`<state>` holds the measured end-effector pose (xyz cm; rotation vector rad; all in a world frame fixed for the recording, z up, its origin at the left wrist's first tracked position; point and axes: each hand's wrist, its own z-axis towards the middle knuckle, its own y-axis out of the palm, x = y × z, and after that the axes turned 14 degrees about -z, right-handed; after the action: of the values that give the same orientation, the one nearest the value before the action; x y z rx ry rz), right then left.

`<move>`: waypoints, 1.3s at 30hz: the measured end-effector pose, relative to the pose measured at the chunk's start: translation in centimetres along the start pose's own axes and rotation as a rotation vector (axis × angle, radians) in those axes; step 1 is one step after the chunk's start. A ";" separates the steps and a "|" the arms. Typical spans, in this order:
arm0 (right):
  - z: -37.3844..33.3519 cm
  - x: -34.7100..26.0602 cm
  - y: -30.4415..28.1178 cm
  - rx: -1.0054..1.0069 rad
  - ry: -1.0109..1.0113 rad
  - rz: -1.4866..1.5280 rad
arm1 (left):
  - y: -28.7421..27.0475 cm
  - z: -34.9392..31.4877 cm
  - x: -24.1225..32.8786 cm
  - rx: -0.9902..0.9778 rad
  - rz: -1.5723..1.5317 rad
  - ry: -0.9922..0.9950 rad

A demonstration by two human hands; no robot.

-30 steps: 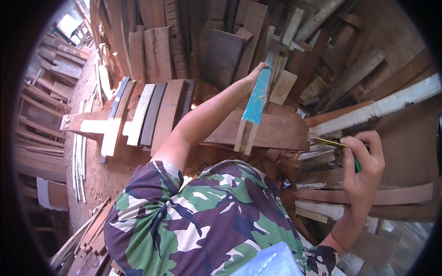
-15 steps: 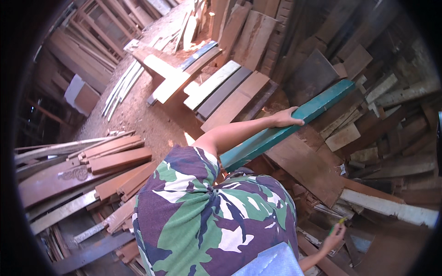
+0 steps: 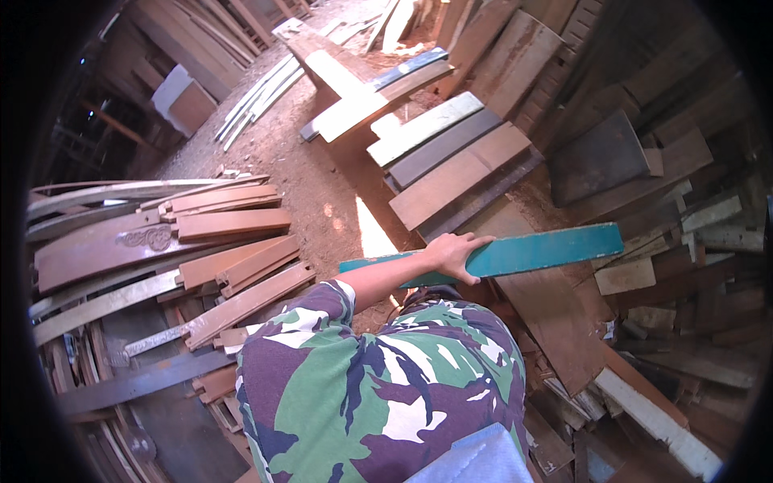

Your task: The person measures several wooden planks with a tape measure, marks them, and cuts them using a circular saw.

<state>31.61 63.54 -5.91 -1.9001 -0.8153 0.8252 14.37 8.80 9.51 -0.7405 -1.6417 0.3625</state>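
My left hand point(image 3: 455, 256) grips a long teal-painted plank point(image 3: 547, 249) near its middle, the thumb at the near edge and the fingers over the far edge. The plank runs nearly level from left to right in front of my body. Its left part is partly covered by my forearm. Below its right half lies a wide brown board point(image 3: 543, 322). My right hand does not show in this view.
Beyond the plank, several boards point(image 3: 459, 177) rest side by side on a low support. Reddish-brown offcuts point(image 3: 250, 270) are piled at the left. Loose wood pieces point(image 3: 628, 278) crowd the right side, and a white-edged beam point(image 3: 656, 419) lies at lower right.
The teal plank has swung from a steep slant to nearly level and come closer, with my left hand still on it. My right hand, holding a small green-yellow item, has left the view.
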 end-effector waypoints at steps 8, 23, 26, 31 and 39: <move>2.4 -2.0 0.6 -0.110 -0.034 0.019 | 0.1 -3.0 -1.1 0.034 0.032 -0.093; 4.2 -5.5 1.1 -0.162 -0.083 0.081 | -0.1 -5.5 -0.4 0.278 0.009 -0.035; 4.6 -6.3 1.0 -0.171 -0.104 0.065 | -0.5 -6.0 -0.1 0.333 0.012 -0.014; 5.5 -7.7 0.4 -0.199 -0.150 0.034 | -0.8 -6.3 -1.2 0.420 0.017 0.005; 6.4 -10.1 -0.2 -0.239 -0.188 -0.021 | -2.7 -8.0 -4.7 0.379 -0.422 -0.037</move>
<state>20.79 58.49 -5.95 -2.0382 -1.0876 0.9384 21.64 2.40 9.28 -0.0981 -1.6512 0.3677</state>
